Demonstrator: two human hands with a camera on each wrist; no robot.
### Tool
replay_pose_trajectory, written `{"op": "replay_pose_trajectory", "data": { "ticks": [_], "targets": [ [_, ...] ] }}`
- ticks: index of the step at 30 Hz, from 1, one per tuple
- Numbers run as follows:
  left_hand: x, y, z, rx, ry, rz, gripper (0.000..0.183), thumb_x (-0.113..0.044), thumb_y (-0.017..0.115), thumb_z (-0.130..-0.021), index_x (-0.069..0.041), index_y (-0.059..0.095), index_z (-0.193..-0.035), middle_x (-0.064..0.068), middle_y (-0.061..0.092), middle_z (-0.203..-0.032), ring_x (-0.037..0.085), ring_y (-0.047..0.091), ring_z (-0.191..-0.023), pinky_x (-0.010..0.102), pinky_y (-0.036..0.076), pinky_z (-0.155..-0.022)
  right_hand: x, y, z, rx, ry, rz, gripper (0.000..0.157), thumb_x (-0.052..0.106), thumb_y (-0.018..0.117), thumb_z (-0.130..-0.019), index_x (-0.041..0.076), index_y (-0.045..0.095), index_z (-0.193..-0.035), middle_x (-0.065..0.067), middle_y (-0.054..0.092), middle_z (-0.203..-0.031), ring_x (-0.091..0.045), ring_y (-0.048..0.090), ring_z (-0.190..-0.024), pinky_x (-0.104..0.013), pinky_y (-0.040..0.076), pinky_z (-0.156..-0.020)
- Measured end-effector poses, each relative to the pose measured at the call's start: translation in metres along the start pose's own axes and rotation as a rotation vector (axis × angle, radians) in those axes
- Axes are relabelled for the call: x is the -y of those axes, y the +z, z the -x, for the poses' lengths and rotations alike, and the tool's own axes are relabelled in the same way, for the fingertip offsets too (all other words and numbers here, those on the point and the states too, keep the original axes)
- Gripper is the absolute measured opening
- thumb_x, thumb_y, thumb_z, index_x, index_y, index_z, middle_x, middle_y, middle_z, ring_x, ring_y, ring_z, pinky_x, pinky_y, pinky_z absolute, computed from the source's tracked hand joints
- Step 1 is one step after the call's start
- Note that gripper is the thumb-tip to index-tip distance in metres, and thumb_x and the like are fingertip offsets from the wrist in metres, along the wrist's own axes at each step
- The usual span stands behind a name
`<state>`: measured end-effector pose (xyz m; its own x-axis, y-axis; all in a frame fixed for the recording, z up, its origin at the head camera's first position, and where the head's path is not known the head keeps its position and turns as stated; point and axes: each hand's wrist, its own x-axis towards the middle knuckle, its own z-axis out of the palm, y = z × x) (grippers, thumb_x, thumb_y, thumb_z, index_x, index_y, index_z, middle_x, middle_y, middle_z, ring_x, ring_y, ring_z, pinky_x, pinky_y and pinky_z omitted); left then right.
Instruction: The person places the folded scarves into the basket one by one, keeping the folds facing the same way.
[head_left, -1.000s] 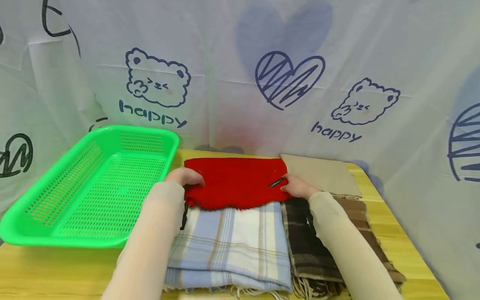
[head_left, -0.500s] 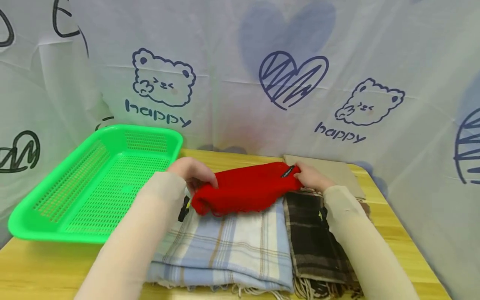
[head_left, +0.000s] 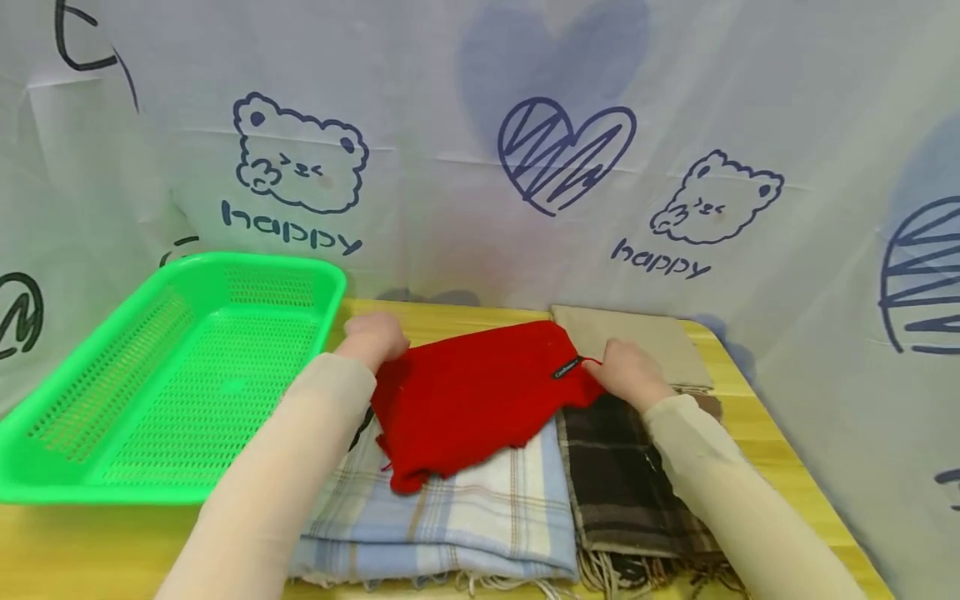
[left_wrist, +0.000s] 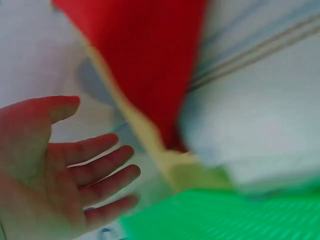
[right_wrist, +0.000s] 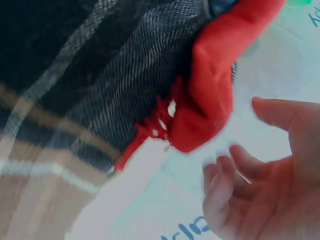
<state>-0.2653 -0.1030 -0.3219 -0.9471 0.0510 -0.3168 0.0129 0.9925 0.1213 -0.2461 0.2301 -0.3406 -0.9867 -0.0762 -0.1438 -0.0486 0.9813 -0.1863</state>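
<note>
A red scarf (head_left: 480, 387), with a small black label (head_left: 567, 367) near its right end, lies slanting over a blue-and-white plaid scarf (head_left: 457, 512). My left hand (head_left: 372, 337) is at the red scarf's far left corner. In the left wrist view its fingers (left_wrist: 107, 167) are spread straight, palm bare, close by the cloth's narrowed tip. At the labelled end is my right hand (head_left: 628, 371). The right wrist view shows its fingers (right_wrist: 225, 182) loosely bent and thumb apart, just beside the bulging red fold and its fringe.
A green perforated basket (head_left: 33, 479) stands on the left of the wooden table (head_left: 82, 550). To the right lies a dark brown plaid scarf (head_left: 615, 492) with a fringe, and behind it a folded beige cloth (head_left: 637, 337). A printed white drape (head_left: 435, 167) hangs behind.
The red scarf was flat and folded, then lifted between both hands. Now it slants, its lower left part dropped nearer to me over the plaid scarf. The left hand has drawn back from its front edge.
</note>
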Motion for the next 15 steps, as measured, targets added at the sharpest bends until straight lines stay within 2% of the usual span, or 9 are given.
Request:
{"op": "replay_pose_trajectory", "data": {
  "ticks": [2,3,5,6,8,9,13,15],
  "targets": [
    [0.011,0.009,-0.004,0.05,-0.019,0.042,0.03,-0.026,0.04,-0.094,-0.004,0.061,-0.088,0.013,0.058,-0.096,0.027,0.053,-0.09,0.046,0.042,-0.095,0.0,0.0,0.005,0.113,0.034,-0.148,0.046,0.042,0.052,-0.092,-0.002,0.056,-0.083,-0.01,0.055,-0.065,-0.022,0.055,-0.057,-0.032,0.049,-0.054],
    [0.015,0.013,-0.005,0.079,-0.02,0.062,0.029,-0.026,0.041,-0.094,-0.005,0.058,-0.082,0.012,0.055,-0.09,0.026,0.051,-0.085,0.045,0.042,-0.092,-0.001,0.001,0.006,0.178,0.055,-0.228,0.05,0.046,0.048,-0.093,-0.003,0.057,-0.088,-0.009,0.057,-0.066,-0.019,0.055,-0.055,-0.029,0.048,-0.052],
    [0.022,0.019,-0.007,0.111,-0.011,0.088,0.03,-0.024,0.041,-0.094,-0.009,0.048,-0.069,0.007,0.046,-0.076,0.022,0.044,-0.076,0.041,0.04,-0.085,-0.002,0.008,0.006,0.286,0.113,-0.415,0.06,0.05,0.044,-0.094,-0.006,0.055,-0.11,-0.014,0.065,-0.078,-0.018,0.059,-0.059,-0.028,0.053,-0.055],
    [0.025,0.022,-0.008,0.116,-0.002,0.095,0.032,-0.024,0.041,-0.094,-0.011,0.044,-0.065,0.005,0.042,-0.073,0.021,0.043,-0.073,0.039,0.039,-0.08,-0.002,0.012,0.005,0.311,0.144,-0.513,0.065,0.051,0.043,-0.094,-0.008,0.048,-0.123,-0.019,0.066,-0.09,-0.019,0.062,-0.065,-0.029,0.055,-0.059],
    [0.027,0.026,-0.01,0.117,0.031,0.1,0.034,-0.024,0.041,-0.095,-0.012,0.043,-0.063,0.005,0.04,-0.071,0.021,0.042,-0.073,0.037,0.038,-0.077,-0.002,0.022,0.002,0.314,0.191,-0.689,0.07,0.048,0.042,-0.095,-0.008,0.033,-0.136,-0.023,0.062,-0.104,-0.019,0.064,-0.073,-0.031,0.057,-0.066],
    [0.028,0.028,-0.011,0.108,0.046,0.094,0.034,-0.025,0.042,-0.095,-0.012,0.045,-0.063,0.005,0.043,-0.072,0.023,0.045,-0.076,0.037,0.039,-0.078,-0.001,0.027,-0.001,0.298,0.214,-0.764,0.069,0.046,0.043,-0.096,-0.007,0.029,-0.138,-0.021,0.061,-0.104,-0.019,0.063,-0.074,-0.031,0.057,-0.066],
    [0.027,0.035,-0.016,0.067,0.102,0.103,0.029,-0.024,0.044,-0.094,-0.005,0.058,-0.077,0.013,0.056,-0.086,0.028,0.052,-0.089,0.036,0.043,-0.081,0.007,0.043,-0.01,0.181,0.286,-0.997,0.053,0.028,0.046,-0.097,-0.009,0.035,-0.132,-0.009,0.058,-0.086,-0.012,0.059,-0.064,-0.026,0.056,-0.061],
    [0.026,0.034,-0.017,0.037,0.115,0.154,0.027,-0.022,0.043,-0.093,-0.001,0.059,-0.086,0.014,0.057,-0.087,0.028,0.053,-0.088,0.035,0.043,-0.079,0.01,0.045,-0.014,0.124,0.291,-1.046,0.047,0.021,0.045,-0.097,-0.011,0.036,-0.131,-0.01,0.059,-0.09,-0.01,0.058,-0.064,-0.025,0.056,-0.059]
  ]
}}
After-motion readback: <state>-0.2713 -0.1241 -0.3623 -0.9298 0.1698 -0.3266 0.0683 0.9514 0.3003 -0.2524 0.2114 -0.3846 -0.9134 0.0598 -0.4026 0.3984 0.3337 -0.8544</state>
